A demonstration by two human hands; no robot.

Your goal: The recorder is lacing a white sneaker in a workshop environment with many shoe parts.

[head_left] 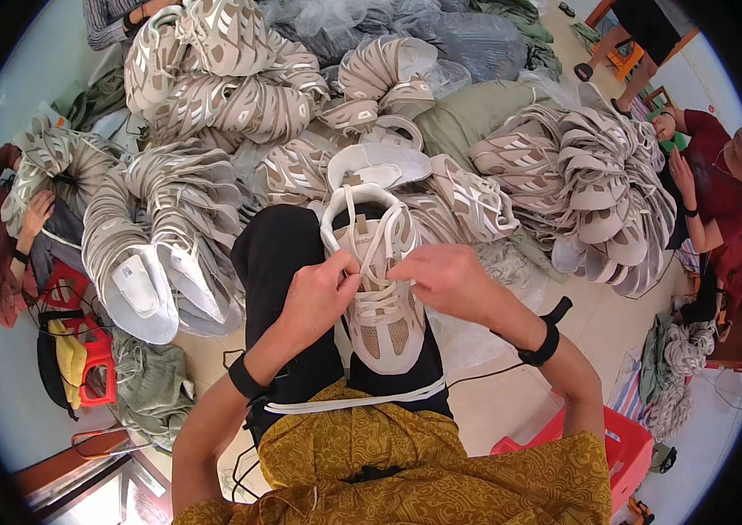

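Note:
A beige and white sneaker upper [388, 344] rests on my lap between my knees, its toe toward me and its opening away. White shoelace [377, 308] runs across its front in several rows. At the left of the lacing, my left hand [323, 296] is closed in a pinch on the shoelace. My right hand [451, 278] pinches at the right edge of the lacing, fingers bent together; the lace between them is mostly hidden. Across my thighs lies a bundle of loose white laces [358, 404].
Stacked sneaker uppers pile up ahead [240, 109], at the left [187, 197] and at the right [598, 166]. People sit at both sides, a hand [37, 213] showing at the left. A red crate [629, 451] stands behind my right arm, a red stool [95, 350] at the left.

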